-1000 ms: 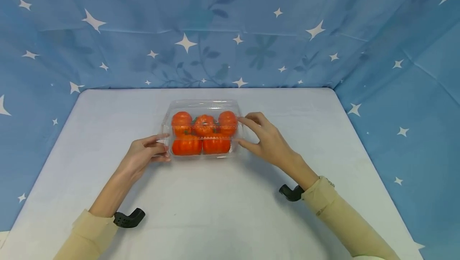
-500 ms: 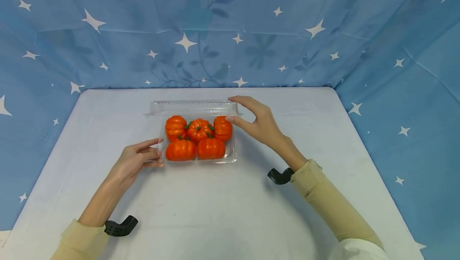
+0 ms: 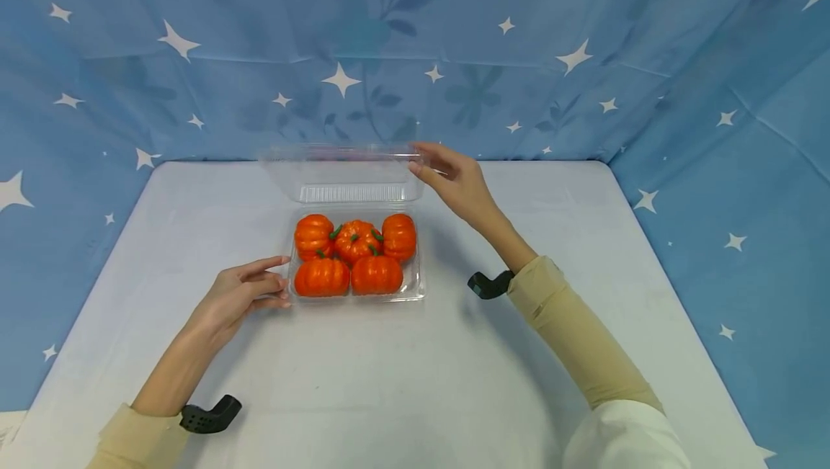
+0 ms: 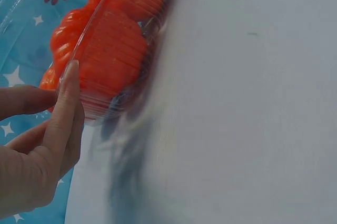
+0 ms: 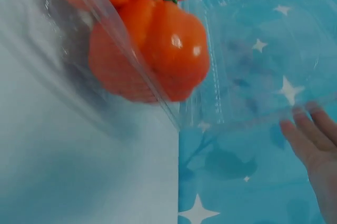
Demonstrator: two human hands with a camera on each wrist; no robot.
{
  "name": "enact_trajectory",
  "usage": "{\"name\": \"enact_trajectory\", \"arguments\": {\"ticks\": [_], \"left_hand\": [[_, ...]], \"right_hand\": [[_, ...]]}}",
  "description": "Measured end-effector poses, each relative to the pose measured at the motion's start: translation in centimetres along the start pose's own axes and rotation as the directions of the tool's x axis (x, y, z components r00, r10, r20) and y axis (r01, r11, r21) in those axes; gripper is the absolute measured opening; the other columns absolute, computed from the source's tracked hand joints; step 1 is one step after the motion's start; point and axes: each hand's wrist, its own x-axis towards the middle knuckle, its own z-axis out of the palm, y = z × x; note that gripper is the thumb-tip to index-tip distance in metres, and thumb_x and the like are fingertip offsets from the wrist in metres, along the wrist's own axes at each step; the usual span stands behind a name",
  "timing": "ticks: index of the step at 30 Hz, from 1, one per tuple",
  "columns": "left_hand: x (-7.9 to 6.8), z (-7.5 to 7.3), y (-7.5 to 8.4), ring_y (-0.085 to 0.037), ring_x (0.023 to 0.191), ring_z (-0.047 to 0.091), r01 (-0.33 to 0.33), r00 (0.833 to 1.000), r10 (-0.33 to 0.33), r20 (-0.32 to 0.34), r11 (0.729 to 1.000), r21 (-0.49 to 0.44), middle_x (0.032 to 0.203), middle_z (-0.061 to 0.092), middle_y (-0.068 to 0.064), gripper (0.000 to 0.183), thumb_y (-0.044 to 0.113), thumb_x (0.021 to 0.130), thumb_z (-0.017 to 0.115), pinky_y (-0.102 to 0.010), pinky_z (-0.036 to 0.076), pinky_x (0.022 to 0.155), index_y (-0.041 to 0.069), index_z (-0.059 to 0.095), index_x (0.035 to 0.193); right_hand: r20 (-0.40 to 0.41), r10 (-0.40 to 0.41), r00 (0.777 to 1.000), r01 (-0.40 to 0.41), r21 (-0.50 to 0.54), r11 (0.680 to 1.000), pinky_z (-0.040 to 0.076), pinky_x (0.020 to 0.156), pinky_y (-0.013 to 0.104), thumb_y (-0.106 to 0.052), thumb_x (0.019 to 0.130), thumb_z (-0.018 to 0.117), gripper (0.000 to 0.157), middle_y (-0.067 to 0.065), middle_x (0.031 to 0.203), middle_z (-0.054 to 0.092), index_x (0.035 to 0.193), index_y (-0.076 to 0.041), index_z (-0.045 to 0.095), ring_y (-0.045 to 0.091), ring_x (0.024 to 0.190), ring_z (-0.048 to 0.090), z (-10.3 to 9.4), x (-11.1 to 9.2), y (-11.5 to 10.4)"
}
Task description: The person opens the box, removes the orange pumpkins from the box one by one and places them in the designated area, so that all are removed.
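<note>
A clear plastic clamshell box (image 3: 415,283) stands on the table with its lid (image 3: 353,175) raised at the back. Inside sit several small orange pumpkins (image 3: 377,274) with green stems, in two rows. My left hand (image 3: 236,295) is at the box's left side; the left wrist view shows its thumb and fingers pinching the rim beside the pumpkins (image 4: 108,50). At the far right, my right hand (image 3: 457,184) holds the right end of the lid between thumb and fingers. In the right wrist view its fingers (image 5: 300,134) lie at the lid's edge.
A white cloth covers the table (image 3: 363,382). Behind and to the right hangs a blue curtain (image 3: 493,101) with white stars, close to the table's back edge. A black wrist device (image 3: 210,415) sits on each forearm.
The lid has swung up and back, away from over the pumpkins, with my right hand moving up and away along with it. My left hand stays at the box's left side, shifting slightly left.
</note>
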Motion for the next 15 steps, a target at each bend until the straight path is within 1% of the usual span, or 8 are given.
{"name": "enact_trajectory", "arguments": {"ticks": [3,6,11,13,15], "left_hand": [[-0.1,-0.4,-0.1,-0.015,0.08,0.072,-0.002,1.0,0.002,0.007,1.0,0.01,0.095,0.068,-0.002,0.059,0.006,0.102,0.06,-0.032,0.063,0.084,-0.005,0.036,0.155],[-0.1,-0.6,-0.1,-0.015,0.079,0.072,-0.004,1.0,0.004,0.013,1.0,0.024,0.094,0.068,-0.001,0.058,0.006,0.103,0.06,-0.032,0.063,0.083,-0.006,0.037,0.155],[-0.1,-0.8,-0.2,-0.017,0.08,0.072,-0.008,1.0,0.007,0.02,0.999,0.045,0.094,0.067,-0.002,0.057,0.007,0.103,0.06,-0.033,0.063,0.083,-0.007,0.038,0.153],[-0.1,-0.9,-0.2,-0.017,0.08,0.072,-0.001,1.0,0.0,0.024,0.999,0.05,0.095,0.067,-0.003,0.057,0.007,0.103,0.06,-0.033,0.063,0.084,-0.006,0.038,0.153],[-0.2,-0.9,-0.3,-0.018,0.081,0.073,0.01,1.0,-0.012,0.027,0.998,0.058,0.095,0.067,-0.003,0.057,0.008,0.103,0.059,-0.033,0.063,0.084,-0.006,0.038,0.154]], "right_hand": [[0.021,0.06,0.998,-0.062,0.104,0.993,0.054,0.105,0.042,-0.026,0.101,0.069,0.044,0.008,0.134,0.068,0.143,-0.019,0.062,0.023,0.123,0.066,-0.2,0.8,0.5],[0.03,0.096,0.995,-0.1,0.221,0.97,0.054,0.104,0.045,-0.023,0.102,0.067,0.045,0.012,0.134,0.069,0.145,-0.017,0.06,0.025,0.121,0.067,-0.3,1.9,1.4],[0.023,0.132,0.991,-0.133,0.32,0.938,0.057,0.101,0.038,-0.024,0.102,0.066,0.047,0.013,0.135,0.068,0.147,-0.012,0.057,0.024,0.121,0.068,-0.1,3.6,2.9],[0.02,0.147,0.989,-0.145,0.348,0.926,0.057,0.099,0.038,-0.023,0.102,0.066,0.048,0.016,0.134,0.068,0.147,-0.01,0.056,0.027,0.12,0.068,0.1,4.2,3.4],[0.022,0.171,0.985,-0.167,0.372,0.913,0.058,0.099,0.04,-0.022,0.103,0.065,0.048,0.019,0.134,0.067,0.148,-0.008,0.055,0.032,0.119,0.068,0.3,4.7,3.9]]}}
